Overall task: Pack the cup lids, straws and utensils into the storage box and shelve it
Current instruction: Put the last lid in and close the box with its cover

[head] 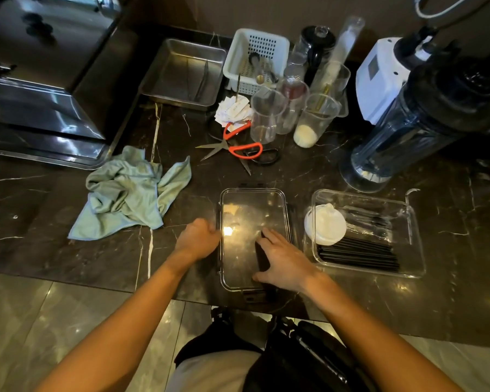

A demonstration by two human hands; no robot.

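A clear box lid (249, 210) with black latches lies flat on the dark marble counter near its front edge. My left hand (198, 239) has its fingers curled at the lid's left rim, gripping it. My right hand (280, 261) lies on the lid's right half with fingers spread, over a black latch flap (262, 254). To the right stands the clear storage box (413, 239). It holds white cup lids (324, 224) at its left end, black straws (359, 254) along the near side and dark utensils (371, 217) behind them.
A green cloth (130, 193) lies crumpled to the left. Behind the lid are orange-handled scissors (238, 145), measuring cups (266, 117), a white basket (255, 60) and a steel tray (181, 75). A blender jar (408, 131) stands at the right. The counter edge (153, 295) is just below my hands.
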